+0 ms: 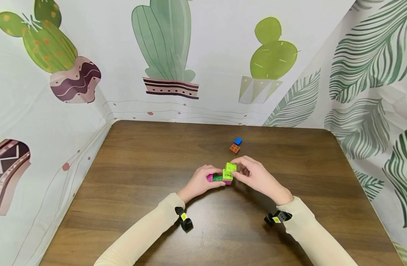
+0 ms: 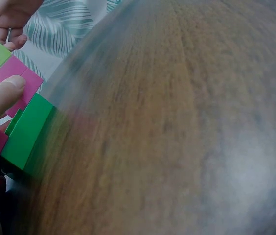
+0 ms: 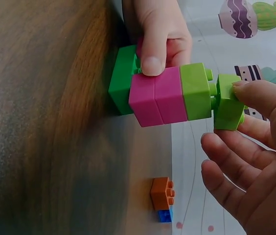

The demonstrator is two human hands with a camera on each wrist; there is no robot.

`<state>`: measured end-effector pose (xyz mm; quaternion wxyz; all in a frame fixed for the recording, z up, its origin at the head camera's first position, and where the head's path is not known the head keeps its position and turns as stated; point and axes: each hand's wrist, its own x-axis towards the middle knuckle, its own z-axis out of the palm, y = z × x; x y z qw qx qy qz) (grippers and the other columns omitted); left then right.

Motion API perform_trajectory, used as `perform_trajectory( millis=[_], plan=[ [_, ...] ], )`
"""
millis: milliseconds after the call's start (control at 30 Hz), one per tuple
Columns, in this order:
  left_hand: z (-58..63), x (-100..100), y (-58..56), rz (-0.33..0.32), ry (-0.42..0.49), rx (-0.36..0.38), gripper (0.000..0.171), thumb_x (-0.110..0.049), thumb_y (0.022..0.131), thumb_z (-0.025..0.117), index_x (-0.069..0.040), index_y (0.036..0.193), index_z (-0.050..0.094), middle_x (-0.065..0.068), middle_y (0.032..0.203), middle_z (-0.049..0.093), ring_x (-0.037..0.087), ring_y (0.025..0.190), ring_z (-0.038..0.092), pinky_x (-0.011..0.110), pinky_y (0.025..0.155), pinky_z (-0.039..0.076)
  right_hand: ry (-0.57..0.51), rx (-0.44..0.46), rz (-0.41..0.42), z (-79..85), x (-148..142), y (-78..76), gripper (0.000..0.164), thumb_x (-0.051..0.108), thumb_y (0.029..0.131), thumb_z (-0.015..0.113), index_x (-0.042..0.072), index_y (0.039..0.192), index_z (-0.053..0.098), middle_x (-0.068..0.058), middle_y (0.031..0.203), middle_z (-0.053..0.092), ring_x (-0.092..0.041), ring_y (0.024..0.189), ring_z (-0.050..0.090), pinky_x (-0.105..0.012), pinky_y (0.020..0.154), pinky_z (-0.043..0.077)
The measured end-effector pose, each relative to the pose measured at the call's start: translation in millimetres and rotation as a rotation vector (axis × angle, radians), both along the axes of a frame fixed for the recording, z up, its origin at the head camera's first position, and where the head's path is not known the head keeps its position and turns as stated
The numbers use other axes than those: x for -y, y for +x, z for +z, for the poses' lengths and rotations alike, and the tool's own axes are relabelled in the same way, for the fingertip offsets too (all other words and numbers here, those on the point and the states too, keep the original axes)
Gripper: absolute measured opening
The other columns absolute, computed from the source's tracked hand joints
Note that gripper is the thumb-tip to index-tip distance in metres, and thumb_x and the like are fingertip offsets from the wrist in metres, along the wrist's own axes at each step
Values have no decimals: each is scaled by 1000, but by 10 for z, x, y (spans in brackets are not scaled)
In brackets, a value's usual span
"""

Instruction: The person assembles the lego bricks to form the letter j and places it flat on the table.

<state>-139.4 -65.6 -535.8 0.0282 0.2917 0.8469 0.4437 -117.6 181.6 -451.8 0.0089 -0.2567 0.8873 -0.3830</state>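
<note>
My left hand (image 1: 200, 181) holds a small toy-brick build on the table, its thumb against two stacked pink bricks (image 3: 157, 100). Under them is a green brick (image 2: 28, 132), and a magenta brick (image 1: 209, 177) sits at its left end, partly hidden by the fingers. A lime brick (image 3: 195, 93) caps the pink ones. Between thumb and fingers, my right hand (image 1: 258, 177) pinches a second lime brick (image 3: 228, 100) above that cap. It is offset from the cap, and studs show between the two in the right wrist view.
An orange brick (image 1: 234, 148) and a blue brick (image 1: 238, 141) lie side by side on the wooden table (image 1: 150, 155), beyond the hands. Cactus-print cloth (image 1: 220, 55) hangs behind the table and along its sides.
</note>
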Motion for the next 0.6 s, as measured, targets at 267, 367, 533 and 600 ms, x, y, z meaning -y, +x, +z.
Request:
perform_trajectory(
  millis=[267,367,533,600],
  plan=[
    [26,0,10,-9,13,-19,39,-30,85,89,-12,118,78,1,108,74,17,99,63,33,86,51,3,8,16,15,35,6,34,15,94,78,8,126,67,-9,103,66,-10,77,58,-25,64,51],
    [25,-2,7,-9,13,-26,39,-30,85,89,-12,118,78,1,108,74,17,100,63,33,86,51,5,7,16,16,50,7,34,16,95,78,8,126,67,-5,104,66,-9,78,58,-25,64,51],
    [23,-2,3,-11,17,-33,39,-29,85,89,-12,118,78,1,107,74,17,99,63,33,86,51,1,10,14,17,68,9,34,17,95,78,9,126,67,-1,104,65,-8,77,58,-25,64,51],
    [22,-1,2,-11,18,-33,39,-29,85,89,-12,118,78,1,107,74,16,99,63,33,86,51,-3,13,14,16,70,10,34,17,95,78,9,126,67,-1,104,65,-8,77,58,-25,64,52]
  ],
)
